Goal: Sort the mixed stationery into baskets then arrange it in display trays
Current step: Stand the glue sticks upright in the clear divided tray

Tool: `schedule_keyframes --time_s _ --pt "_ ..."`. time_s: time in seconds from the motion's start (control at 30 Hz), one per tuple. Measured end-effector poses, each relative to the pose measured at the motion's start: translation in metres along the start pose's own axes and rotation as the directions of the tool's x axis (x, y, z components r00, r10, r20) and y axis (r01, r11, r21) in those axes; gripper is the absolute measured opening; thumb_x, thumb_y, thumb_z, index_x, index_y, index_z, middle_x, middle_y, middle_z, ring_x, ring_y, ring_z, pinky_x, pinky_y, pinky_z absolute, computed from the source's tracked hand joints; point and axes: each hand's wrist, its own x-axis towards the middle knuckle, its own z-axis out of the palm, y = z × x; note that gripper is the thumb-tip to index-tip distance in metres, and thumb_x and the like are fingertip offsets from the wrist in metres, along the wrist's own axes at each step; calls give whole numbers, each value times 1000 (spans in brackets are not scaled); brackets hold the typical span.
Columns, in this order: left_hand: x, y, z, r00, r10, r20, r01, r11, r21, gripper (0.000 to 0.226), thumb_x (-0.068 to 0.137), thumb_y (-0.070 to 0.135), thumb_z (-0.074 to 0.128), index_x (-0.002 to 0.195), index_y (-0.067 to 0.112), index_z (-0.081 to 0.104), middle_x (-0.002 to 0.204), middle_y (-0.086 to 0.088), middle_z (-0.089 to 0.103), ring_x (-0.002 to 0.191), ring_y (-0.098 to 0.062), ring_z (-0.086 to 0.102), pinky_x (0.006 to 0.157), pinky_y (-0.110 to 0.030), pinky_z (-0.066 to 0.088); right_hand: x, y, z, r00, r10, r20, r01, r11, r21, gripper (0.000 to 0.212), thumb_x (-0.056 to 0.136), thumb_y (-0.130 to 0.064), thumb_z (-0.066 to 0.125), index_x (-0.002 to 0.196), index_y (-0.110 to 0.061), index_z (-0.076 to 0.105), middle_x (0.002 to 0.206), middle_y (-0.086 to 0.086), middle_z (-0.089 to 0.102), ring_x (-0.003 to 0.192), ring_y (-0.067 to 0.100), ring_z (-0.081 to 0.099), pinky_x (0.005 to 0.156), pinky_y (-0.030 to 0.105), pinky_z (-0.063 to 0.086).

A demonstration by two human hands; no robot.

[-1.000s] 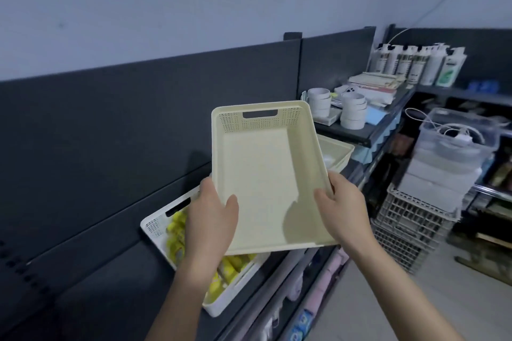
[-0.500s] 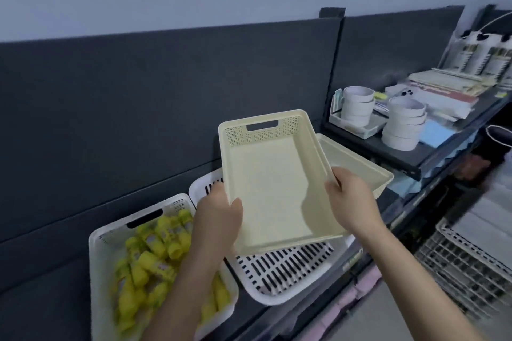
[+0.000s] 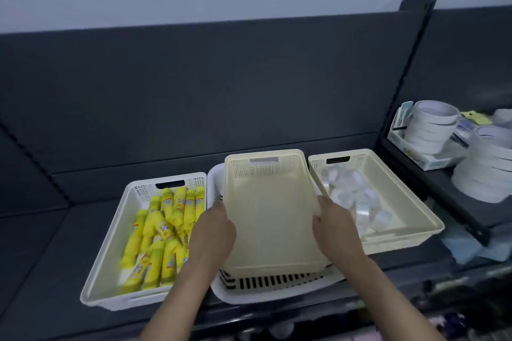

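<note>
Fingers (image 3: 220, 209) of the left hand (image 3: 214, 232) and right hand (image 3: 336, 227) pinch the long rims of the empty cream basket (image 3: 270, 216), apparently to nest it level into the white slotted basket (image 3: 266, 284) near the shelf's (image 3: 41, 243) front edge, between the glue-stick basket (image 3: 110, 241) and the tape basket (image 3: 404, 196).

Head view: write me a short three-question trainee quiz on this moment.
1. True or false: the left hand and right hand both hold the empty middle basket.
2. What fills the left basket? A) yellow tubes B) pens C) notebooks
3. Fill in: the right basket holds clear ___ rolls.
Key: 1 true; 2 A; 3 tape.
</note>
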Motion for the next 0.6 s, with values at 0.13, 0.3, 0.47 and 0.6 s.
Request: schedule_keyframes --time_s 0.13,0.3,0.47,0.6 --pt "0 0 6 1000 -19 21 18 999 40 11 85 1 45 92 9 42 95 -14 62 88 -33 59 60 -29 33 -1 2 2 1000 5 27 -4 999 -36 14 89 3 40 92 -7 50 66 -2 48 57 9 47 45 19 31" --pt "7 -3 5 999 18 -43 -19 1000 -18 6 85 0 45 88 5 47 86 -12 58 84 -33 57 61 -29 32 3 -3 3 999 26 37 -24 999 -36 17 88 4 39 93 -7 51 74 2 53 68 19 54 58 29 45" --pt "6 -20 -12 976 157 -153 -182 970 -160 11 87 1 52 88 3 62 82 -8 62 81 -27 56 68 -33 40 3 -29 12 992 -115 -44 113 993 -39 43 87 1 46 130 -5 52 111 12 63 90 22 62 73 22 45" --pt "-1 -46 -30 968 112 -223 -150 976 -160 16 90 11 57 103 10 65 98 -3 65 93 -20 58 73 -25 39 -1 -62 28 972 -237 -7 237 970 62 40 93 -12 49 132 -12 51 125 4 58 112 17 54 88 22 39"
